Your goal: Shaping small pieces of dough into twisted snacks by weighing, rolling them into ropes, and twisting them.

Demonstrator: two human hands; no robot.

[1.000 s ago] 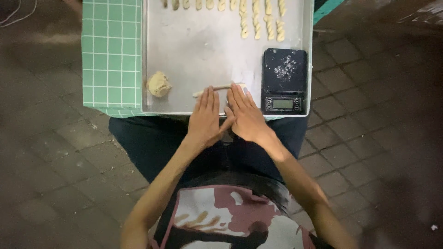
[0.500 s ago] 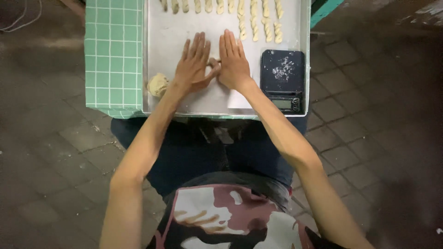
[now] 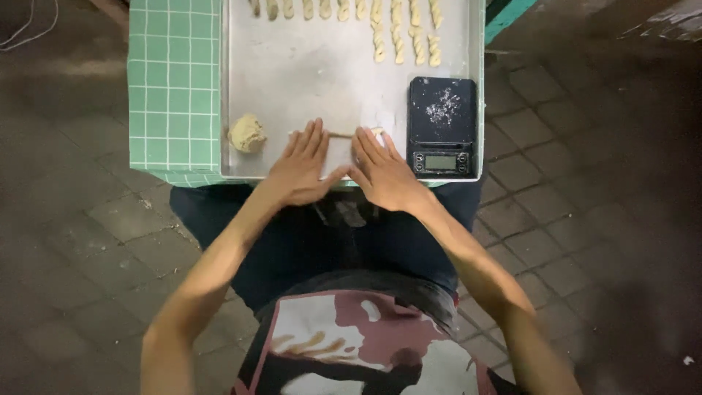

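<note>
Green squares are showing on the cloth at the far left. Next, a dough ball is sitting on the metal tray. I am laying my left hand flat, fingers straight and spread a little. A thin dough rope is lying between my hands, under my fingertips. I am laying my right hand flat too. A black scale is sitting at the right. Twisted dough sticks are lying at the top.

Dark brick-paved floor all round; green checked cloth over table; dim light.
</note>
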